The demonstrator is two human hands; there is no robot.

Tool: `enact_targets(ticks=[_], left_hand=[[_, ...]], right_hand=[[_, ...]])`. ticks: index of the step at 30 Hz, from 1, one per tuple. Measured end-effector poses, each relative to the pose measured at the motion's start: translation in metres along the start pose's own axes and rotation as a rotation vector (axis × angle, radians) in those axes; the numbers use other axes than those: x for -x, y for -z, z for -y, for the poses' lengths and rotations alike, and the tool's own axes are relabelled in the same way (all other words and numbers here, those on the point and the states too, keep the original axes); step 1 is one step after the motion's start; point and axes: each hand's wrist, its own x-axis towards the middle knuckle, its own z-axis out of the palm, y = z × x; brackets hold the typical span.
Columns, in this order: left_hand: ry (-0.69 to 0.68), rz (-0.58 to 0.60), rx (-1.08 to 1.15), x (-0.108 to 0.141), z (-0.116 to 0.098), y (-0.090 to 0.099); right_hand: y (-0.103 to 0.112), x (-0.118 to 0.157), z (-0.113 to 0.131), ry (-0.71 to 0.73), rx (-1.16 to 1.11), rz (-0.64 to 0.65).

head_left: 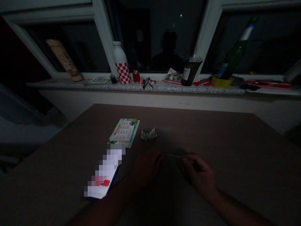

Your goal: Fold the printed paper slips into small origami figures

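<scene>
Between my two hands, just above the brown table [235, 150], stretches a thin pale strip [172, 156] that looks like paper seen edge-on. My left hand [148, 164] is closed at its left end, back of the hand toward me, so the fingertips are mostly hidden. At the right end, the thumb and fingers of my right hand [201, 172] pinch it. A small folded paper piece [149, 134] with two raised points sits just beyond my left hand. Left of it lies a stack of printed cards [124, 130], overlapped by a lit phone [103, 175] near my left forearm.
A granite windowsill [98, 87] runs behind the table. On it stand a tan flask [64, 61], a white bottle with red checks [121, 62], a red-brown jar [136, 76], a dark cup [190, 72] and a green bottle [235, 53] in a yellow holder [221, 82]. The room is dim.
</scene>
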Motion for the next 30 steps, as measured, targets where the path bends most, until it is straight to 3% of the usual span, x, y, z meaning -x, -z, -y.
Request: enact_targets(ticks=[9, 15, 21, 30], left_hand=[[0.110, 0.047, 0.091, 0.0003, -0.0036, 0.0042], [0.149, -0.028, 0.212, 0.0009, -0.0021, 0.0023], [0.223, -0.026, 0.270, -0.0014, -0.0022, 0.0019], [0.217, -0.044, 0.353, -0.0024, -0.0004, 0.0049]], right_hand=[[-0.0003, 0.0010, -0.0014, -0.008, 0.001, 0.009], [0.0001, -0.0012, 0.0013, 0.013, -0.029, 0.033], [0.0008, 0.0013, -0.0005, 0.038, -0.032, 0.053], [-0.0030, -0.0012, -0.0021, 0.038, -0.016, 0.062]])
